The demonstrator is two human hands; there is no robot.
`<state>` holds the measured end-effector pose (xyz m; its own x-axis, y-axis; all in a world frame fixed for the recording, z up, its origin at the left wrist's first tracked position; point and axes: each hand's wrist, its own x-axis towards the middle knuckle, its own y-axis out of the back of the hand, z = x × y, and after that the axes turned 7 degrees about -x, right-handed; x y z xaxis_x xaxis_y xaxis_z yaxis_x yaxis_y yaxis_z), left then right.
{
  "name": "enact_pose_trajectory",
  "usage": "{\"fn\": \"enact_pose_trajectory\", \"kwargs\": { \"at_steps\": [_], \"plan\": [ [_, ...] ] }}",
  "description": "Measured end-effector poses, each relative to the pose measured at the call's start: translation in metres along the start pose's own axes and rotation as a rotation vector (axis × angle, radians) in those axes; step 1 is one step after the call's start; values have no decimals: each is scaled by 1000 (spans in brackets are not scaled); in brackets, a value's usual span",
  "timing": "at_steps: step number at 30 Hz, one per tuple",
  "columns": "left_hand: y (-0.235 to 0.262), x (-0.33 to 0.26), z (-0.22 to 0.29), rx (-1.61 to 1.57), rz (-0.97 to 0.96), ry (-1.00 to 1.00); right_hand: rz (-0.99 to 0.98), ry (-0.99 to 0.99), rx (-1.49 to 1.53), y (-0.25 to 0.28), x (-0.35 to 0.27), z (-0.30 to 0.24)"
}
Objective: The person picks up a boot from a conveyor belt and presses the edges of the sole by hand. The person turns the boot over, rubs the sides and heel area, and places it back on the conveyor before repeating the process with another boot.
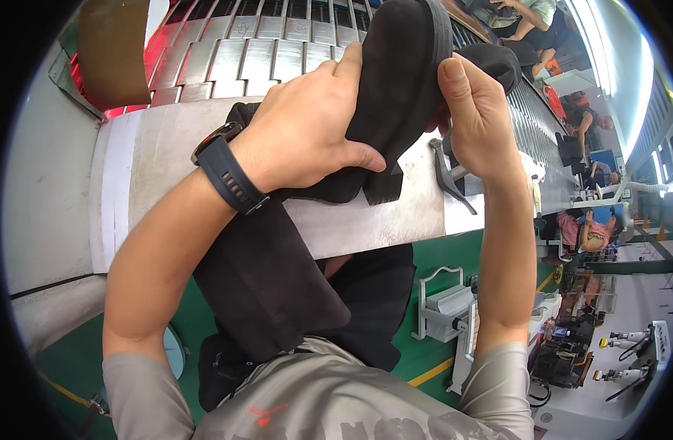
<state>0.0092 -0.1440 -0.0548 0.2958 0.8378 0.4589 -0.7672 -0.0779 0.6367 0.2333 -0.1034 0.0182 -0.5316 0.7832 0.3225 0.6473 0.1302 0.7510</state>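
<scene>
A black suede-like boot (391, 81) is raised over the bench, its toe pointing away from me and its thick sole to the right. My left hand (314, 121) is closed round the boot's upper, thumb toward the block heel (384, 188). My right hand (479, 114) is closed at the sole's edge, thumb on top; its other fingers are mostly hidden. Beyond it another black rounded piece (498, 64) shows, perhaps a second boot. A long dark shaft (266, 282) hangs over the bench edge onto my lap. A hammer-like tool with a dark curved head (446, 176) lies below my right hand.
The pale bench top (160, 165) runs in front of me, with a slatted metal conveyor (266, 55) behind it. A grey panel (50, 183) stands at the left. A white metal-framed unit (446, 304) is on the green floor. Several people work along the right.
</scene>
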Motion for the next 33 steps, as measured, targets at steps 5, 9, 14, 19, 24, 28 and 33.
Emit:
{"fn": "enact_pose_trajectory", "kwargs": {
  "at_steps": [5, 9, 14, 19, 24, 28, 33],
  "plan": [
    [0, 1, -4, -5, -12, 27, -6, 19, -7, -2, 5, 3],
    [0, 2, -5, -7, -3, 33, 41, -24, -7, -6, 6, 0],
    [2, 3, 2, -61, -41, 142, 163, -120, -271, -22, 6, -23],
    [2, 3, 7, -30, -55, 203, 191, -30, -984, -15, 11, -44],
    [4, -6, 7, -30, 5, 32, 59, -82, -112, 11, 28, -17],
    [1, -6, 7, -44, 32, 18, 19, 6, 18, 13, 35, -4],
    [2, -5, 7, -61, -11, 44, 71, 19, 62, 5, 33, -1]
  ]
}}
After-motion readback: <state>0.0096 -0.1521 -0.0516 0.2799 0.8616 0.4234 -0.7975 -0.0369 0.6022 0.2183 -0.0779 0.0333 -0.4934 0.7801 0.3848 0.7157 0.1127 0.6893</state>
